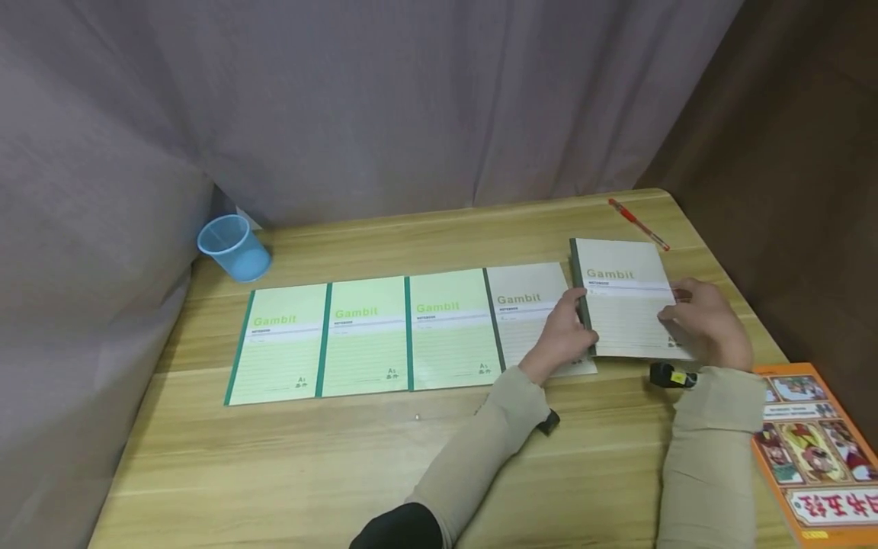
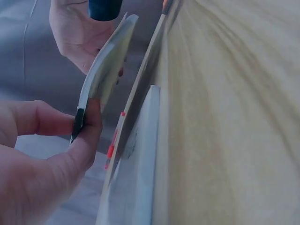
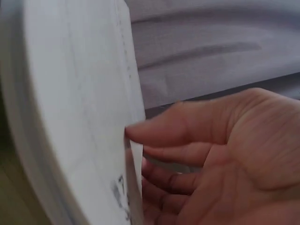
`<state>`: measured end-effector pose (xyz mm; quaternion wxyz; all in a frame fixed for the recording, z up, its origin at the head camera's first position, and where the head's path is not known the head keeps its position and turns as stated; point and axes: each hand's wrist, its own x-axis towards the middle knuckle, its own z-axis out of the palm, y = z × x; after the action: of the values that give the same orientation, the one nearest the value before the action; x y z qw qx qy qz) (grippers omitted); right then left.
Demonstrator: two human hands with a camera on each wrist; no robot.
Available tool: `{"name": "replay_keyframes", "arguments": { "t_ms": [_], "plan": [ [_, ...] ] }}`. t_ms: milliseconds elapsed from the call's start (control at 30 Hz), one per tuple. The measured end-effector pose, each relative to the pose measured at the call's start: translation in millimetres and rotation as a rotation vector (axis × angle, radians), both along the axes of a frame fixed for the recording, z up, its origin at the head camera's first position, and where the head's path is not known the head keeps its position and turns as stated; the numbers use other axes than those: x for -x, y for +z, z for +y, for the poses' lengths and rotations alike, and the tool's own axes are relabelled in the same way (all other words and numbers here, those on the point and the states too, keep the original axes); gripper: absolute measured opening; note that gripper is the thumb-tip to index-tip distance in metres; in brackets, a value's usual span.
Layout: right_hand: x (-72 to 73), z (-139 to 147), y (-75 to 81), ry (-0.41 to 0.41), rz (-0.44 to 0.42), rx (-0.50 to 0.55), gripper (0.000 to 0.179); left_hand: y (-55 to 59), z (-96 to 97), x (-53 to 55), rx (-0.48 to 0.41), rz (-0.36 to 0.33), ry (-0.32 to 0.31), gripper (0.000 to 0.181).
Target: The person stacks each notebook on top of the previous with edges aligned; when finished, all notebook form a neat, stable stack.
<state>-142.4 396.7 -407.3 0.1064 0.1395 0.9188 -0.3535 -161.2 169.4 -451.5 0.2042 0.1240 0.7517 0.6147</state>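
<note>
A notebook [image 1: 624,320] with a dark spine and "Gambit" on its cover is held up between both hands at the right. My left hand [image 1: 557,335] pinches its spine edge, thumb on one face and finger on the other in the left wrist view. My right hand [image 1: 713,324] pinches the opposite edge; in the right wrist view its thumb [image 3: 173,126] presses the cover. Left of them lies a similar greyish notebook [image 1: 524,290], partly covered by my left hand. The held notebook stands off the table [image 2: 225,140] in the left wrist view.
Three pale green notebooks [image 1: 366,351] lie side by side, continuing the row leftward. A blue cup [image 1: 240,252] stands at the back left. Near the back right edge is a red pen [image 1: 638,224]. An orange book [image 1: 812,450] lies beside my right sleeve. Grey curtains [image 1: 425,107] hang behind the table.
</note>
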Motion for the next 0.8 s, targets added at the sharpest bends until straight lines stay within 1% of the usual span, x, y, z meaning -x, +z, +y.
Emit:
{"name": "replay_keyframes", "arguments": {
  "t_ms": [100,200,300,367,467,600,733,800],
  "plan": [
    [0.0,2,-1.1,0.017,-0.008,0.022,0.065,1.4,-2.6,0.2,-0.032,-0.011,0.014,0.083],
    [-0.3,2,-1.6,0.004,-0.024,0.048,0.069,2.7,-5.7,1.4,-0.080,-0.026,0.023,0.084],
    [0.1,2,-0.4,-0.006,-0.029,0.074,0.073,4.4,-9.7,4.5,-0.105,-0.024,0.025,0.084],
    [1.0,2,1.1,0.000,-0.014,0.078,0.073,6.2,-12.5,7.5,-0.117,-0.019,0.028,0.083],
    [2.1,-2,3.2,0.031,0.026,0.076,0.069,9.3,-17.7,10.5,-0.109,-0.021,0.032,0.083],
    [2.0,-10,4.0,0.032,0.040,0.088,0.069,9.8,-24.5,9.2,-0.118,-0.054,0.035,0.085],
    [-1.9,-15,6.5,0.007,0.016,0.086,0.069,8.0,-27.0,5.7,-0.142,-0.078,0.012,0.087],
    [-4.1,-15,8.3,0.006,0.024,0.079,0.068,9.4,-27.7,5.9,-0.141,-0.086,-0.002,0.089]
  ]
}}
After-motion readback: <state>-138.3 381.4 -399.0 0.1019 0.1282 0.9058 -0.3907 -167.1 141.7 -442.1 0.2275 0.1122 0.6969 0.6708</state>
